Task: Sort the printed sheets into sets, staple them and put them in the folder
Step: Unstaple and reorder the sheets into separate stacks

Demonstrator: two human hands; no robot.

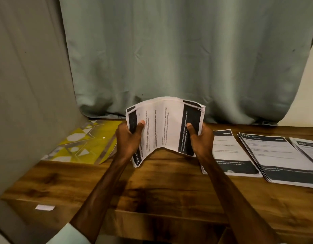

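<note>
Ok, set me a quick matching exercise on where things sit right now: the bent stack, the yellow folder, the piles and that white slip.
Things:
1 bent stack
2 yellow folder
3 piles of sheets
4 white slip

Places:
A flat on the right side of the table
B near the table's front left edge
C gripped by the left hand and right hand
D back left, beside the curtain

Pairs: 1-C; 2-D; 3-A; 4-B.
</note>
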